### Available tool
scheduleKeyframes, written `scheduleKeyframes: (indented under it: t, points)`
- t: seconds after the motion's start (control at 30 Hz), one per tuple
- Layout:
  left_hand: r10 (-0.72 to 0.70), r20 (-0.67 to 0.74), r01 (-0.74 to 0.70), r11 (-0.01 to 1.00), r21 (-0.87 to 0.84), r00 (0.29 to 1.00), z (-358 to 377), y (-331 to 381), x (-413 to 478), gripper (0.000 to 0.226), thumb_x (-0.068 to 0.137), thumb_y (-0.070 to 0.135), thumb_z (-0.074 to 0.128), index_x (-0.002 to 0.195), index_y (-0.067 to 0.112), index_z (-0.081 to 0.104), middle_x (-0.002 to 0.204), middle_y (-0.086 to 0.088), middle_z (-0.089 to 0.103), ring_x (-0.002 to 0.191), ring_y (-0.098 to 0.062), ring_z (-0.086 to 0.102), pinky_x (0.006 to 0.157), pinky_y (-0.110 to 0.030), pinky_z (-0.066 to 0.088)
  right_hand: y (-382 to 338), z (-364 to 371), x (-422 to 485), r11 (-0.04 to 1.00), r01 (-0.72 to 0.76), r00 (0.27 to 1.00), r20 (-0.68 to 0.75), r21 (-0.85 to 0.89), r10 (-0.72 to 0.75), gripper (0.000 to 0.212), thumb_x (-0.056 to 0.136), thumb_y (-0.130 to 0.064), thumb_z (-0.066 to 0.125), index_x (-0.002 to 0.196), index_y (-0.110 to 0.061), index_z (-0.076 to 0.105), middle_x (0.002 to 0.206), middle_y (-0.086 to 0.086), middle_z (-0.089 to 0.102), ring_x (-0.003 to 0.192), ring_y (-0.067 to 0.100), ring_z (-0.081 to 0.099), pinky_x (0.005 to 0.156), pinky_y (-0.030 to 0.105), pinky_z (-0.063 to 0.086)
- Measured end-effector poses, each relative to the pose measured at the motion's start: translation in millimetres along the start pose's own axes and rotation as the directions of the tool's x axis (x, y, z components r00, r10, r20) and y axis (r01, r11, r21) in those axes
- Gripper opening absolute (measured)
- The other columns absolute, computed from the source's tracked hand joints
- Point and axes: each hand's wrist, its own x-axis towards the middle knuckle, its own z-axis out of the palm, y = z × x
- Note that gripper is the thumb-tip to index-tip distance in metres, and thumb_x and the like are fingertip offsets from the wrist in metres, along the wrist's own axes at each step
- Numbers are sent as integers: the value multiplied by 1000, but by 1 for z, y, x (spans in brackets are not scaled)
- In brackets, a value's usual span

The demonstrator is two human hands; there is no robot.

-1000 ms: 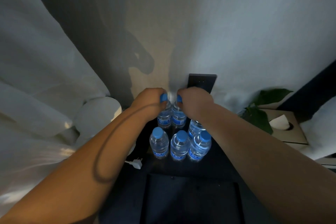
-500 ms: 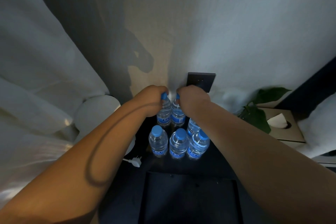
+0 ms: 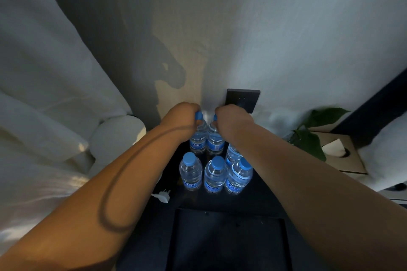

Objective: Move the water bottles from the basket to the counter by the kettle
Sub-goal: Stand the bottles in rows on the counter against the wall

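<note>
Several small clear water bottles with blue caps and blue labels stand on a dark counter [image 3: 259, 202] against the wall. My left hand [image 3: 181, 117] is closed around the neck of a back-row bottle [image 3: 198, 138]. My right hand [image 3: 232, 120] grips the neck of the bottle beside it [image 3: 215, 141]. Both bottles are upright and close together. In front of them stand three bottles in a row [image 3: 191, 171], [image 3: 215, 175], [image 3: 239, 176]. Another bottle [image 3: 232, 153] is partly hidden behind my right forearm. No basket is visible.
A white rounded object [image 3: 116, 136], maybe the kettle, sits at the left with a white plug [image 3: 161, 196] lying near it. A black wall plate [image 3: 242, 100] is behind the bottles. A green plant [image 3: 312, 134] and a tissue box [image 3: 339, 154] are at the right. White curtains hang at left.
Both hands with their bottles have stayed almost in place at the back of the row; the view has shifted only slightly.
</note>
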Motion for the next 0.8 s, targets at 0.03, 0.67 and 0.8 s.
scheduleKeyframes:
  t: [0.03,0.67,0.8]
  points:
    - [1,-1,-1,1000,3,1000,0,0,1,28,97,14,66,123,6,68,118,-17,67,107,-31,63,93,-40,50,0,-1,0,1000,6,1000,1,0,-6,21,102,-29,61,113,-11,67,98,6,62,97,26,64,77,36,51]
    - [-46,40,44,998,52,998,-3,0,2,21,98,19,64,111,6,73,113,-15,69,104,-29,64,91,-38,52,-4,-12,-3,998,-14,999,34,-64,17,36,103,-42,57,112,-9,68,94,6,60,93,25,63,79,36,51]
    - [-58,28,57,997,50,998,-3,-2,2,18,97,23,65,97,5,69,107,-15,69,101,-32,65,89,-40,53,-1,-12,-8,993,33,999,-20,-113,-35,34,101,-43,60,116,-12,63,89,3,56,83,23,57,72,36,49]
